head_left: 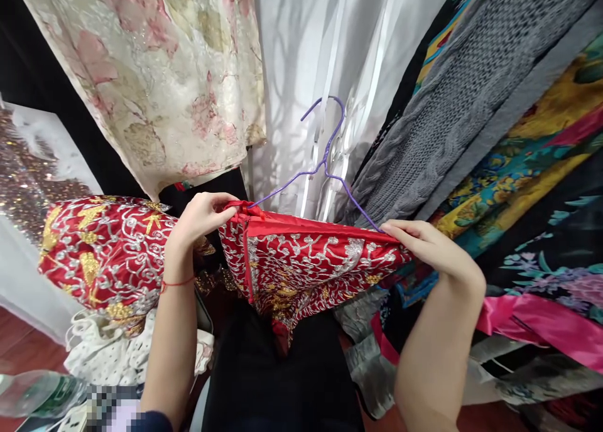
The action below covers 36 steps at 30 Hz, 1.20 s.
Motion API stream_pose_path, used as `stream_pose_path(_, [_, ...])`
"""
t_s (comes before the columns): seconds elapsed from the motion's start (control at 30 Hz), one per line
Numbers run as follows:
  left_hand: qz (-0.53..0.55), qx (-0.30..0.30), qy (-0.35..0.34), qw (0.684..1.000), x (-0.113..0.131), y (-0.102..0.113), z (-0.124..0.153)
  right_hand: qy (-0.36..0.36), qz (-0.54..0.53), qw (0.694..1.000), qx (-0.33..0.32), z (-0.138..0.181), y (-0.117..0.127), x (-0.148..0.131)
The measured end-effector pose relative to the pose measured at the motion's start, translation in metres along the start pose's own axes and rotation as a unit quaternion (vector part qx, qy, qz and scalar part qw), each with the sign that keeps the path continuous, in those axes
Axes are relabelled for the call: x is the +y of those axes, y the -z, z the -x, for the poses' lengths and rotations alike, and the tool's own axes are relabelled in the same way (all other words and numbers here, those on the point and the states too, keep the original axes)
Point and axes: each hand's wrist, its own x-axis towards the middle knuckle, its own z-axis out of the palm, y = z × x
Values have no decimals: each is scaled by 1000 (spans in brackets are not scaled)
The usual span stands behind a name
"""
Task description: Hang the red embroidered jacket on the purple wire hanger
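Red satin garment (301,262), embroidered in silver and gold scrollwork, hangs centre frame on a purple wire hanger (325,162). Hanger hook points up toward white sheer fabric (330,43) behind; its arms slope down into the garment's top edge.

Left hand (200,218): fingers curled, pinching the garment's upper left corner, at the end of the hanger's left arm. A thin red string bracelet (176,284) sits on that wrist.

Right hand (428,243): fingers drawn together, pinching the upper right edge of the garment where the hanger's right arm enters it. Whether the wire itself is caught under the fingertips — cannot tell, cloth covers it.

Garment is held stretched between the two hands, lower part drooping in front of a black cloth (282,382) below.

Surroundings: second red embroidered piece (103,250) lies to the left, apart from the held one, over white eyelet fabric (117,350). Cream floral fabric (160,68) hangs upper left. To the right hang a grey cable knit (461,99), a yellow-and-teal print (532,162), and a dark floral cloth with a pink satin band (537,322). Clear plastic bottle (32,391) at lower left corner.
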Motion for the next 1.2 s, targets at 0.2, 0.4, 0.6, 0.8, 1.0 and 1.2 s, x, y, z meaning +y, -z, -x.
stream_pose_path(0.2, [2, 125, 46, 991, 1, -18, 0, 50, 40, 990, 124, 1, -13, 9])
stream_pose_path(0.4, [55, 314, 121, 940, 11, -51, -14, 71, 68, 984, 150, 10, -10, 11])
stream_pose_path(0.6, [119, 249, 68, 959, 10, -47, -20, 69, 206, 940, 264, 5, -22, 4])
stream_pose_path(0.8, [-56, 97, -2, 994, 22, -20, -21, -16, 412, 888, 204, 0, -22, -13])
stream_pose_path(1.0, [-95, 149, 2, 984, 26, -25, -17, -32, 491, 842, 220, -6, -28, -28])
stream_pose_path(1.2, [-31, 176, -33, 983, 18, -30, -25, -76, 319, 881, 342, -24, -13, -8])
